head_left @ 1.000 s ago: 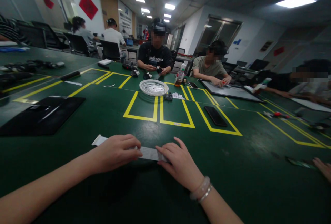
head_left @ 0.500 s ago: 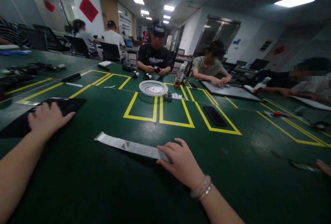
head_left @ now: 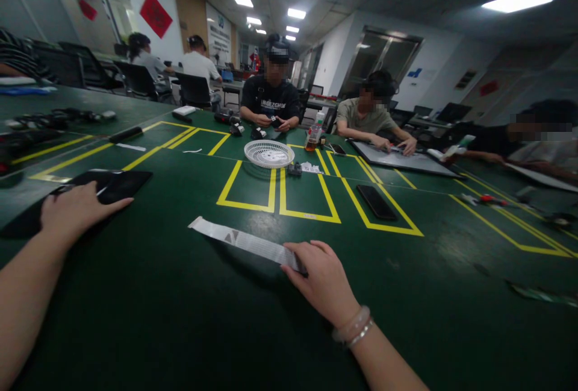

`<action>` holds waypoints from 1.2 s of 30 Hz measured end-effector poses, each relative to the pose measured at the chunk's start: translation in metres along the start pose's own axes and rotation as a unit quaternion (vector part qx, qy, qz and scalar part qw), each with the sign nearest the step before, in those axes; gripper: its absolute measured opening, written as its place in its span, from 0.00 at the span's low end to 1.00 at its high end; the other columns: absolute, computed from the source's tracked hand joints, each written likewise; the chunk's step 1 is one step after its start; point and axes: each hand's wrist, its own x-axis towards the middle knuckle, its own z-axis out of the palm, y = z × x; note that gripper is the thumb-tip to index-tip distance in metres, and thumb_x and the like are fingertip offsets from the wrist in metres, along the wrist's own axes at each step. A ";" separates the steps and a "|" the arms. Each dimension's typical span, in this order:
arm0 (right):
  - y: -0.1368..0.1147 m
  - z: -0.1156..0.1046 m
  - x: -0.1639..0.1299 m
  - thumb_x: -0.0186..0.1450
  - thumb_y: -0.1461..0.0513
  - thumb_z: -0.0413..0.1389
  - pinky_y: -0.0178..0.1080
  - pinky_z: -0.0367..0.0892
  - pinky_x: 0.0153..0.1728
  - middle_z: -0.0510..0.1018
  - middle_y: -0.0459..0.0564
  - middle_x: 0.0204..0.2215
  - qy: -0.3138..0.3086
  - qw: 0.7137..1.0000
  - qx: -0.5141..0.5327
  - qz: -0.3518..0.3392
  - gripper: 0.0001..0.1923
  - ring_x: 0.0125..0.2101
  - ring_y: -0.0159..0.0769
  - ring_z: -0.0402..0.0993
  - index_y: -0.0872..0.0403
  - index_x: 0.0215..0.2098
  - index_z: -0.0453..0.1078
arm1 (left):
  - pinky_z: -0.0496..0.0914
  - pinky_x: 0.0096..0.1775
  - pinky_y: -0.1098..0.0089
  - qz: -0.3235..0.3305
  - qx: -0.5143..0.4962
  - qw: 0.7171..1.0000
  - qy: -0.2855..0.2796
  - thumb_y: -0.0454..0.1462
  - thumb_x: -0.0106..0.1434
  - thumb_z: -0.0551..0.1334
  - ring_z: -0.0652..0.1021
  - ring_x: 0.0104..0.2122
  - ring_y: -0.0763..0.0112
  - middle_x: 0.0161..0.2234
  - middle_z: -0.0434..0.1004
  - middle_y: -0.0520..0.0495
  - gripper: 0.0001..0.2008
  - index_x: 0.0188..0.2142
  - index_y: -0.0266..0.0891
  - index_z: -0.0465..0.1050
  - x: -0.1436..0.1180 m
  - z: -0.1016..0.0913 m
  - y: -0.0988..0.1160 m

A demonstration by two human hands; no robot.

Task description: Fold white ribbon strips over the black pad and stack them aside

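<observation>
A long grey flat strip [head_left: 239, 239], like a ribbon cable with small triangle marks, is lifted a little off the green table [head_left: 189, 319] in front of me. My right hand [head_left: 321, 279], with bracelets on the wrist, grips the strip's right end. My left hand [head_left: 76, 209] lies far to the left, palm down on a black flat panel [head_left: 121, 181], fingers spread over its near edge.
Yellow taped boxes mark the table. A white round grille [head_left: 269, 153] sits mid-table, a black phone [head_left: 376, 202] to its right. Other people sit at the far side and at the right, working on small parts and a large flat panel [head_left: 401, 161].
My left hand left the strip and moved out left onto the black panel. My right hand has since lifted the strip and shifted it slightly to the right.
</observation>
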 end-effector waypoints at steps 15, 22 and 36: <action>0.007 -0.004 -0.001 0.71 0.52 0.50 0.45 0.65 0.43 0.79 0.53 0.40 0.203 0.976 0.000 0.081 0.16 0.36 0.41 0.75 0.53 0.50 0.68 | 0.64 0.51 0.47 0.094 -0.015 0.995 0.016 0.58 0.65 0.57 0.69 0.52 0.35 0.57 0.63 0.24 0.43 0.65 0.24 0.53 -0.019 -0.009 0.057; 0.010 -0.006 -0.002 0.71 0.52 0.51 0.46 0.67 0.41 0.79 0.54 0.40 0.274 0.957 -0.003 0.093 0.15 0.36 0.42 0.74 0.52 0.50 0.68 | 0.61 0.60 0.52 0.364 -0.079 0.928 -0.016 0.51 0.54 0.70 0.69 0.55 0.47 0.58 0.66 0.39 0.43 0.64 0.39 0.60 -0.079 0.008 0.158; 0.001 -0.001 -0.004 0.71 0.55 0.53 0.48 0.67 0.45 0.79 0.53 0.41 0.229 0.973 0.017 0.007 0.13 0.40 0.42 0.76 0.51 0.51 0.66 | 0.55 0.63 0.45 0.583 -0.166 0.788 -0.106 0.44 0.52 0.76 0.62 0.61 0.46 0.64 0.57 0.38 0.48 0.67 0.45 0.54 -0.154 0.040 0.213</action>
